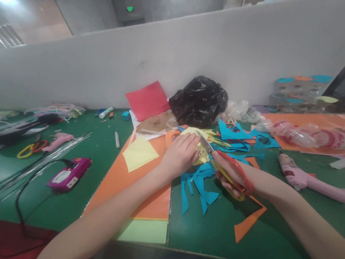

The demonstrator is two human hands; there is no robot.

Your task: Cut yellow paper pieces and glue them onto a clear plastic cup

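Note:
My right hand (233,175) grips red-and-yellow-handled scissors (224,163), blades pointing up-left into a small piece of yellow paper (203,153). My left hand (182,152) is closed over that yellow piece, pinching it at the blades. Both hands work above blue paper scraps (199,185) on the green table (209,230). A large orange sheet (126,179) lies under my left forearm, with a yellow square (139,154) on it.
A black plastic bag (199,99) and red sheet (147,100) lean by the white partition. A magenta glue gun (68,173) with black cord lies left, a pink glue gun (310,180) right. More blue scraps (242,138), an orange scrap (247,223), spare scissors (31,148).

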